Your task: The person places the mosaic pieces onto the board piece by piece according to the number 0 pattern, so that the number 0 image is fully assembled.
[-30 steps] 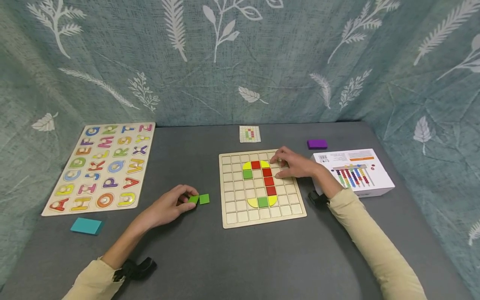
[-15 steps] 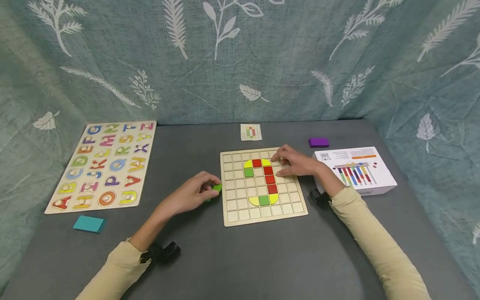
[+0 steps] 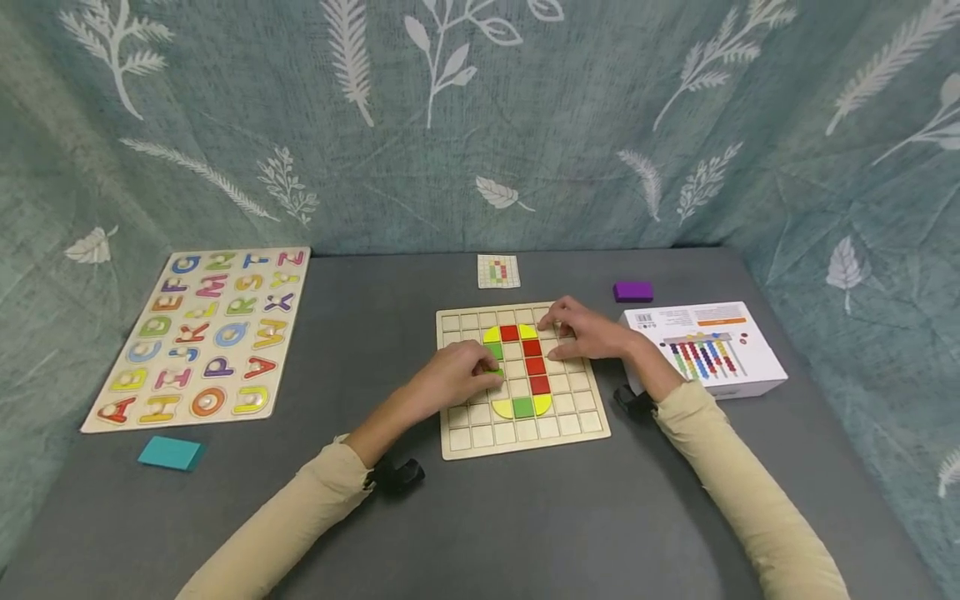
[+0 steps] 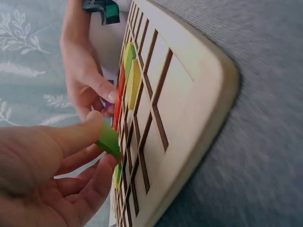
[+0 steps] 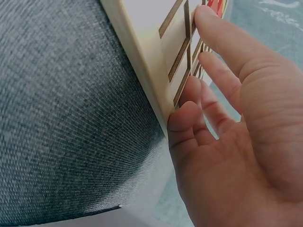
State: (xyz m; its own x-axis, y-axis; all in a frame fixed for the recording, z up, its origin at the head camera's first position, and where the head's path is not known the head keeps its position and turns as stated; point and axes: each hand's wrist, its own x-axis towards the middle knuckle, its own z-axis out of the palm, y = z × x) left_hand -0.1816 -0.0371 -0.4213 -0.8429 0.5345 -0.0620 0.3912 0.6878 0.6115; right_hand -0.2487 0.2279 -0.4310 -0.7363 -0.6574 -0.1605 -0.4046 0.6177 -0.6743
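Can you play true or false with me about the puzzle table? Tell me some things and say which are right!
1. The left hand pinches a green tile. True.
2. The right hand holds the purple block. False: the block lies alone near the white box; the hand rests on the grid board.
3. The alphabet puzzle lies left of the grid board. True.
4. The teal block sits on the grid board. False: it lies on the table in front of the alphabet puzzle.
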